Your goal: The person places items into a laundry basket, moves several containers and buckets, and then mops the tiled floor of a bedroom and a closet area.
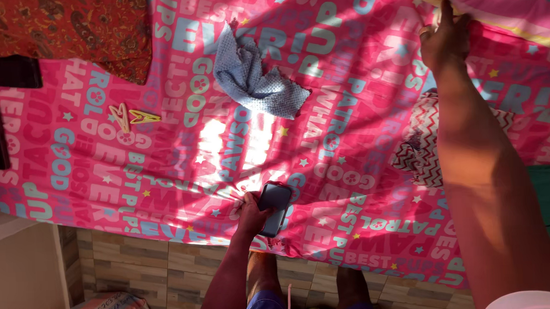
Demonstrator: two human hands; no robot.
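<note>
A home bedroom: pink printed bedsheet (166,176), striped pillow (501,6), tiled floor (169,268).

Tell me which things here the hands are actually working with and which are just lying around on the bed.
In hand:
- dark phone, held in the left hand
- striped cloth at the top edge, gripped by the right hand
- pink printed sheet under both

Lying about:
- blue rag
- two clothes pegs
- zigzag-patterned cloth
- red paisley fabric
</note>
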